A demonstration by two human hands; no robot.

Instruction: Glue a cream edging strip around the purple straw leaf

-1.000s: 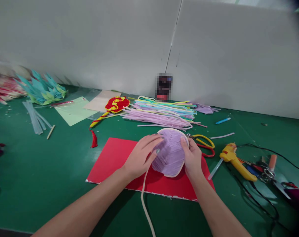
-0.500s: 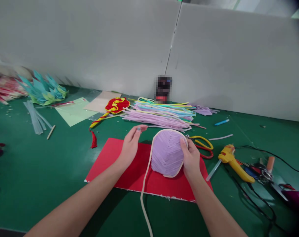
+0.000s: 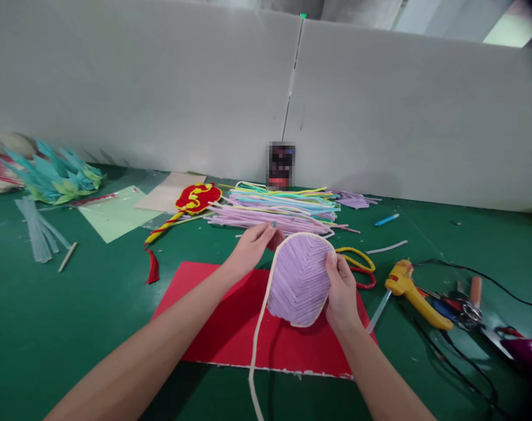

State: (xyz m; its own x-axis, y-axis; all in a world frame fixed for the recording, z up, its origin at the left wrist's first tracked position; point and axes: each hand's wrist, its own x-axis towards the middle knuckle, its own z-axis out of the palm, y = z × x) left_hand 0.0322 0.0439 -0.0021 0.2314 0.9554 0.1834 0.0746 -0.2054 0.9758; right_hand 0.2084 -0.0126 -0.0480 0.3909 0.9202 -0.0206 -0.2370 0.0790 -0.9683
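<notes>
A rounded purple panel (image 3: 298, 283), made of slanted chenille stems with a cream border, is raised over a red board (image 3: 213, 316). My right hand (image 3: 342, 286) grips its right edge, thumb on the front face. From the upper left edge a long cream pipe cleaner (image 3: 257, 339) hangs loose past the board's front. At that same edge is my left hand (image 3: 257, 242), thumb and fingers drawn together; whether they pinch the border, I cannot tell. Scissors (image 3: 357, 260) with yellow and red handles lie behind my right hand, partly hidden.
Pastel chenille stems (image 3: 274, 210) are piled behind the panel. A red and yellow fan-shaped ornament (image 3: 198, 199) with a tassel lies left of them. On the right are a yellow glue gun (image 3: 417, 295) with black cables, pliers-like tools (image 3: 461, 307) and a blue pen (image 3: 386, 220).
My left hand has moved right, from beside the panel to its upper left edge. My right hand keeps its grip, and the panel is slightly turned. The camera view has shifted.
</notes>
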